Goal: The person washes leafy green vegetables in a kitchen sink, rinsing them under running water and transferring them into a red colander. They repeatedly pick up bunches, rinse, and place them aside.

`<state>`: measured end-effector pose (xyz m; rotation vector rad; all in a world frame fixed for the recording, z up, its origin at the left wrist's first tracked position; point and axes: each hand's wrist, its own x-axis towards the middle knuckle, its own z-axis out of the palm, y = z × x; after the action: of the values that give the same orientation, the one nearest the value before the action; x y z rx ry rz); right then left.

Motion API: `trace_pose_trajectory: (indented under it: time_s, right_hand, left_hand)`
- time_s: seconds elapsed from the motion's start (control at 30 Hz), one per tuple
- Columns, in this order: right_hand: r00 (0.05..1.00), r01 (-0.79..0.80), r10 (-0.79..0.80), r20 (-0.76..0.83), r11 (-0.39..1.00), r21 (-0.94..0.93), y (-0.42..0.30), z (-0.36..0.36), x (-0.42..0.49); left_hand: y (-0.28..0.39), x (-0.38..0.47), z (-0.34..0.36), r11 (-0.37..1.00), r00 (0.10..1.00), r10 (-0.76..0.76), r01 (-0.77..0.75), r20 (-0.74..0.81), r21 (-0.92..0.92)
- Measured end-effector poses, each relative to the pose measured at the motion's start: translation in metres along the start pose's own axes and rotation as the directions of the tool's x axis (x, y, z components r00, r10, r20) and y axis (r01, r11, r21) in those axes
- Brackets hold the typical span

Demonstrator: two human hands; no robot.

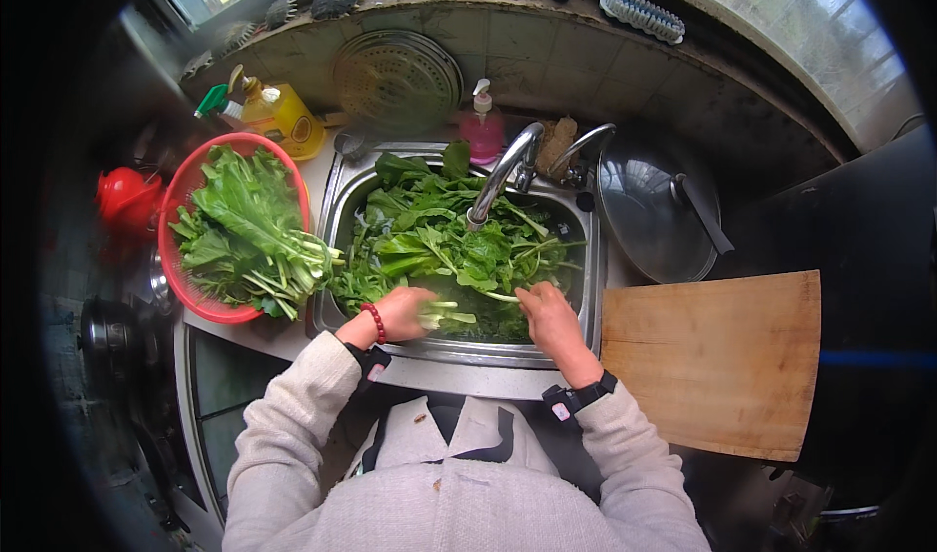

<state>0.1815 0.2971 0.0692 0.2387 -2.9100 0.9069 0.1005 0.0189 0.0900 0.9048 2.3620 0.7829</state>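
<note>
In front of me a stainless steel sink (pixel 594 288) holds water and a heap of leafy greens (pixel 468 241). My left hand (pixel 402 312) is closed around a bunch of pale green stems (pixel 448 315) at the sink's near left; its leaves spread leftward in the water. At the near right, my right hand (pixel 550 323) pinches the stem end of a single leafy stalk (pixel 498 296) lying on the heap. Left of the sink, a red plastic colander (pixel 170 259) carries a pile of greens (pixel 249 222), stems toward the sink.
The chrome faucet (pixel 505 171) arches over the sink. Behind stand a pink soap pump bottle (pixel 483 135), a yellow pump bottle (pixel 293 124) and a perforated steamer plate (pixel 395 83). A glass pan lid (pixel 644 208) leans at the right, above a wooden cutting board (pixel 710 362) that juts past the counter edge.
</note>
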Motion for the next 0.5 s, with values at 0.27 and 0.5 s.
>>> trace_pose_trajectory:
  time_s: [0.27, 0.5]
  right_hand:
    - [0.911, 0.35, -0.337, -0.237, 0.936, 0.014, -0.026, -0.01, 0.014]
    - [0.893, 0.426, -0.333, -0.302, 0.843, 0.329, -0.06, -0.011, 0.045]
  left_hand:
    - [0.02, -0.002, -0.028, 0.968, 0.982, -0.082, 0.038, -0.169, -0.248]
    - [0.028, 0.03, -0.008, 0.669, 0.996, 0.027, -0.08, -0.083, -0.739]
